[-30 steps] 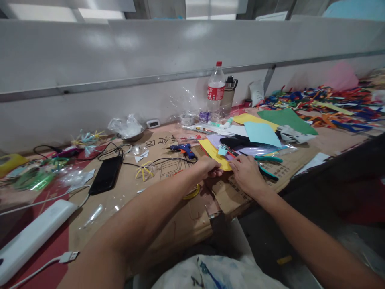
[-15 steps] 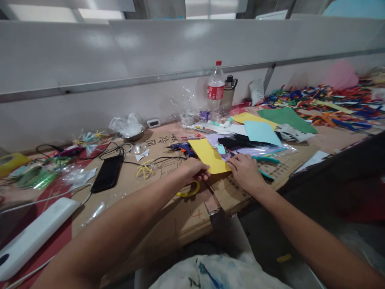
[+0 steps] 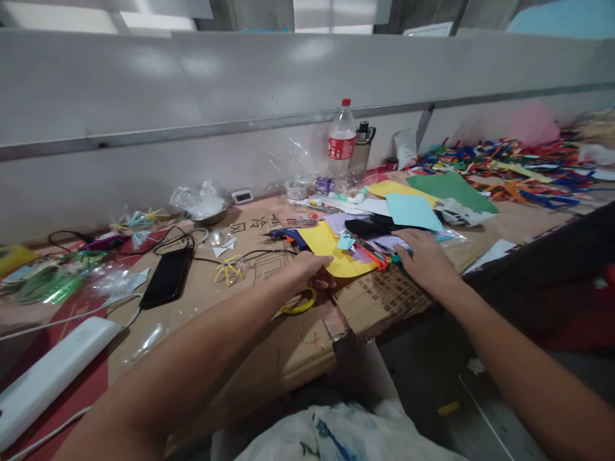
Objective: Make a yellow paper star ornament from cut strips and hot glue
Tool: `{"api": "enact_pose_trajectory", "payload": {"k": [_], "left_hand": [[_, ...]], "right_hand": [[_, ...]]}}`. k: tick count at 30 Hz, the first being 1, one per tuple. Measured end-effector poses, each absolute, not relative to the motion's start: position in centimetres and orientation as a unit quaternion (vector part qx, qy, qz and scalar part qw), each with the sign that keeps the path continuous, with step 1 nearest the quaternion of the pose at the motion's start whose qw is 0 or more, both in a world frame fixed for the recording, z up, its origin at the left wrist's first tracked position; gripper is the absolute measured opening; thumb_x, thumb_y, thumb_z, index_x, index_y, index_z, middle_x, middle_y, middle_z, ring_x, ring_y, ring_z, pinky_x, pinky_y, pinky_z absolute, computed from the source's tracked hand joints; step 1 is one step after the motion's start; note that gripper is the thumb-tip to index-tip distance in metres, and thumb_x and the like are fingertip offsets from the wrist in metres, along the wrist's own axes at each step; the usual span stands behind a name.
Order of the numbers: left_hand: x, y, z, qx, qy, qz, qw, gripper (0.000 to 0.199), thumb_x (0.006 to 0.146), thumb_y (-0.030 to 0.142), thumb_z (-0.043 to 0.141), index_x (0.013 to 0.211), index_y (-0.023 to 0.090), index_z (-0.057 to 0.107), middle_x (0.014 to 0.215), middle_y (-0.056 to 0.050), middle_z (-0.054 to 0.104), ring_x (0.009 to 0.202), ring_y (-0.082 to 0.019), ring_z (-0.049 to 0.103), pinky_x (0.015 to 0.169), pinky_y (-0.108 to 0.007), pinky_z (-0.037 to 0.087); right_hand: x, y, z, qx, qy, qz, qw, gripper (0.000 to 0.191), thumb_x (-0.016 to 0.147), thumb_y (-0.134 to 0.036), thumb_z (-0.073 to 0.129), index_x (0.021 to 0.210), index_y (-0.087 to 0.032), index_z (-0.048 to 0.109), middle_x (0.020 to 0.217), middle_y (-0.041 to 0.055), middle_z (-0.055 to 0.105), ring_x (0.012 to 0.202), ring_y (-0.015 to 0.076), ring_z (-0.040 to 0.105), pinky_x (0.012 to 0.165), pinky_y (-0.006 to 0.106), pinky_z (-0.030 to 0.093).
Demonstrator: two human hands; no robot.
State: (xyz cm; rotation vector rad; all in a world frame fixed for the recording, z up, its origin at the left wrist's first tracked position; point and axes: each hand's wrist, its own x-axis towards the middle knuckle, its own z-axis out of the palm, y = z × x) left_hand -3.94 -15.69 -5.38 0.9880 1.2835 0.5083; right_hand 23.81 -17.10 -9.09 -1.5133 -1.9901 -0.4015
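My left hand (image 3: 318,270) pinches the lower left edge of a yellow sheet (image 3: 336,259) on the cardboard. On the sheet's right part lies a tool with red-orange handles (image 3: 378,257), beside a small light-blue paper piece (image 3: 344,241). My right hand (image 3: 423,257) is to the right of it, thumb and forefinger apart, over a teal-handled tool (image 3: 396,260) that it mostly hides. A yellow tape ring (image 3: 300,307) lies just below my left hand. Behind the sheet is a blue glue gun (image 3: 291,237).
A phone (image 3: 166,278), cables and a white power strip (image 3: 57,378) lie left. Behind stand a bottle (image 3: 342,147) and a flask (image 3: 362,153). Light-blue paper (image 3: 414,212), a green sheet (image 3: 454,191) and colourful strips (image 3: 523,166) lie right. The table's front edge runs below my right hand.
My right hand has moved right, off the yellow sheet and onto the teal-handled tool. The red-orange-handled tool now shows on the sheet. My left hand keeps its hold.
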Motion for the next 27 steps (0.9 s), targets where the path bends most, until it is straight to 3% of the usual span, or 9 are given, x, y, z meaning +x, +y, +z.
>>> {"api": "enact_pose_trajectory", "payload": {"k": [5,7,12,21,27], "left_hand": [[-3.7,-15.0,-5.4,0.433,0.571,0.235,0.657,0.011,0.096,0.015,0.047,0.092,0.009,0.055,0.056,-0.005,0.064,0.043,-0.011,0.061,0.042,-0.017,0.043],[-3.6,-15.0,-5.1,0.433,0.569,0.240,0.657,0.013,0.097,0.015,0.047,0.090,0.009,0.055,0.054,-0.005,0.064,0.042,-0.011,0.060,0.041,-0.017,0.042],[-3.6,-16.0,-4.7,0.435,0.567,0.250,0.654,0.011,0.097,0.015,0.047,0.090,0.009,0.055,0.054,-0.005,0.064,0.041,-0.011,0.059,0.041,-0.016,0.042],[-4.7,-17.5,-5.3,0.428,0.547,0.278,0.664,0.013,0.098,0.015,0.045,0.090,0.009,0.054,0.058,-0.007,0.065,0.045,-0.011,0.062,0.042,-0.017,0.044],[-6.3,-17.0,-5.4,0.417,0.545,0.280,0.671,0.008,0.096,0.015,0.050,0.091,0.010,0.054,0.060,-0.009,0.067,0.046,-0.014,0.065,0.043,-0.017,0.047]], "right_hand": [[22.8,-15.5,-9.7,-0.594,-0.795,-0.074,0.102,0.057,0.100,-0.038,0.039,0.144,-0.003,0.047,0.134,0.0230,0.062,0.119,0.0332,0.061,0.100,0.045,0.047],[22.5,-15.4,-10.1,-0.600,-0.795,-0.065,0.060,0.063,0.101,-0.042,0.035,0.148,-0.001,0.040,0.136,0.0257,0.059,0.120,0.0340,0.061,0.098,0.044,0.047],[22.4,-15.8,-9.8,-0.624,-0.779,-0.049,0.036,0.067,0.102,-0.046,0.029,0.148,0.003,0.036,0.140,0.0287,0.055,0.124,0.0365,0.058,0.100,0.045,0.045],[21.5,-16.1,-8.0,-0.658,-0.753,0.012,0.023,0.061,0.102,-0.053,0.022,0.133,-0.009,0.051,0.125,0.0237,0.066,0.110,0.0336,0.064,0.090,0.040,0.046],[22.1,-15.4,-8.8,-0.655,-0.755,0.012,0.036,0.064,0.102,-0.052,0.022,0.140,-0.007,0.045,0.139,0.0265,0.056,0.123,0.0352,0.058,0.100,0.044,0.043]]}}
